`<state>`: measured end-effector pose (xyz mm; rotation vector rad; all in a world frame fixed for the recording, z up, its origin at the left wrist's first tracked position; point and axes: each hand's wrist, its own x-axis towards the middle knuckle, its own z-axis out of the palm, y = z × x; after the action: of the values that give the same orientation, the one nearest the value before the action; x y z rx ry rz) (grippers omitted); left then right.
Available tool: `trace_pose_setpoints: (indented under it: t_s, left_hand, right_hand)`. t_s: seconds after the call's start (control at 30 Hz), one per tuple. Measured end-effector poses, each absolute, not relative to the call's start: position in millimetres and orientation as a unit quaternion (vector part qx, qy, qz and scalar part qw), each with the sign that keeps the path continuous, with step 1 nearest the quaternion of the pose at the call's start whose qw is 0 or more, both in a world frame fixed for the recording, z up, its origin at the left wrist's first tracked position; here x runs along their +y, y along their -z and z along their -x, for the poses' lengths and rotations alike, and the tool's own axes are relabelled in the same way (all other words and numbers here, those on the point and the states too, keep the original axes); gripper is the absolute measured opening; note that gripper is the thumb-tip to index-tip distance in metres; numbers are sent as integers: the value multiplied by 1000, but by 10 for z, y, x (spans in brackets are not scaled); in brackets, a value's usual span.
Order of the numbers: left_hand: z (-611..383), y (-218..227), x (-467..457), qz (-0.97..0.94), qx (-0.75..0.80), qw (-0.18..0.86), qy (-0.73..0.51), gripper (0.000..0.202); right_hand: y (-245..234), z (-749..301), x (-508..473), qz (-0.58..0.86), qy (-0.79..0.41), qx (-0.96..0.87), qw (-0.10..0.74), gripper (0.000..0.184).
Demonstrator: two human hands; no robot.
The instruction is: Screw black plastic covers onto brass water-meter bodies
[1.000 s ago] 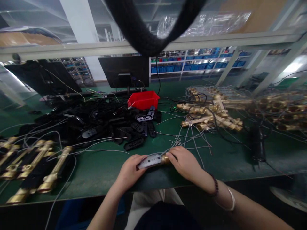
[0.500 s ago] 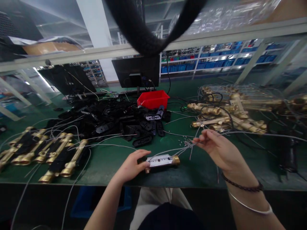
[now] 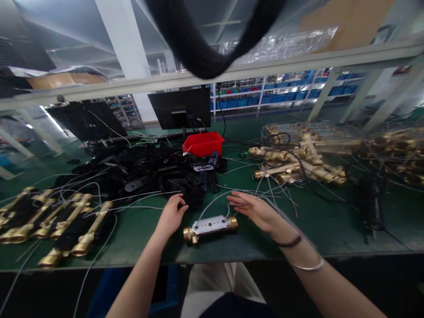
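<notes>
A brass pipe fitting (image 3: 233, 223) with a flat silver plate (image 3: 210, 225) on top lies level near the table's front edge. Thin grey wires (image 3: 212, 201) rise from holes at both ends of the plate and bend back to the right. My left hand (image 3: 170, 215) hovers left of the fitting, near a heap of black plastic housings (image 3: 188, 192), thumb and fingers apart and nothing held. On the other side, my right hand (image 3: 253, 210) has its fingers stretched out beside the wires; whether it touches them I cannot tell.
Brass fittings with black housings (image 3: 76, 221) lie at the left, more brass fittings (image 3: 298, 163) at the right. A red bin (image 3: 203, 145) stands behind the heap. A dark cylindrical tool (image 3: 371, 201) lies far right, with a monitor (image 3: 180, 108) at the back.
My left hand has let go of the brass fitting and moved up and left. My right hand has released the wires, opened and come nearer the fitting; the wires now spread behind it.
</notes>
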<state>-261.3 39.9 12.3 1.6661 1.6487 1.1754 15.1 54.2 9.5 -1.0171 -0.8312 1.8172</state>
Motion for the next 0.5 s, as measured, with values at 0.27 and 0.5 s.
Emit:
trace_pose_setpoints:
  t_s: [0.27,0.5]
  left_hand:
    - [2319,-506,839,-520,499,421,-551,46]
    - [2232,-324,916,-421,453,517,-592,52]
  right_hand:
    - [-702,4,1198,310,-720,-234,575,17]
    - [-508,-264,1201,360,-536,-333,687,30]
